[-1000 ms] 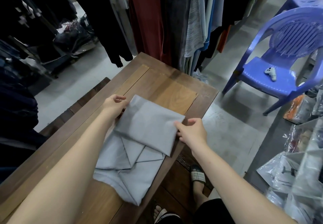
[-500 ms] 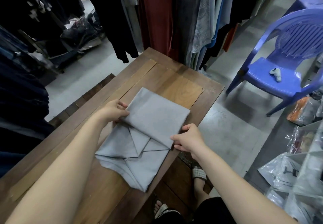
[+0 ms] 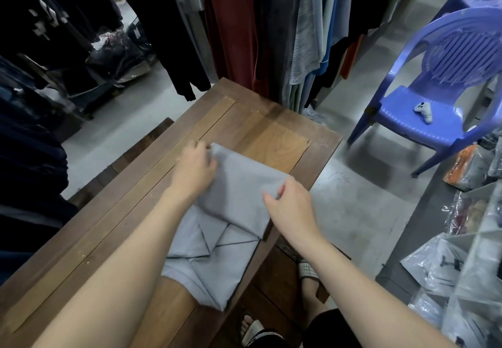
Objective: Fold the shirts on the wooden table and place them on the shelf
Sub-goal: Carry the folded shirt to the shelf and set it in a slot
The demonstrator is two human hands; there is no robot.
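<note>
A light grey shirt [image 3: 239, 184] lies partly folded on the wooden table [image 3: 271, 141], along its right side. Its far part is doubled over into a smooth flat panel. Below that, inward-folded pieces form overlapping triangular flaps, and the near corner reaches the table's right edge.

clothing shop, garments on racks [image 3: 271, 29], bagged stock on shelves [image 3: 467, 252], plastic chair [image 3: 434, 114]

A violet plastic chair [image 3: 461, 48] stands on the grey concrete floor [image 3: 366, 198] with a small white controller [image 3: 423, 112] lying on its seat, hanging garments [image 3: 231, 21] crowd the far side, and plastic-wrapped packages [image 3: 448, 260] lie at right.
</note>
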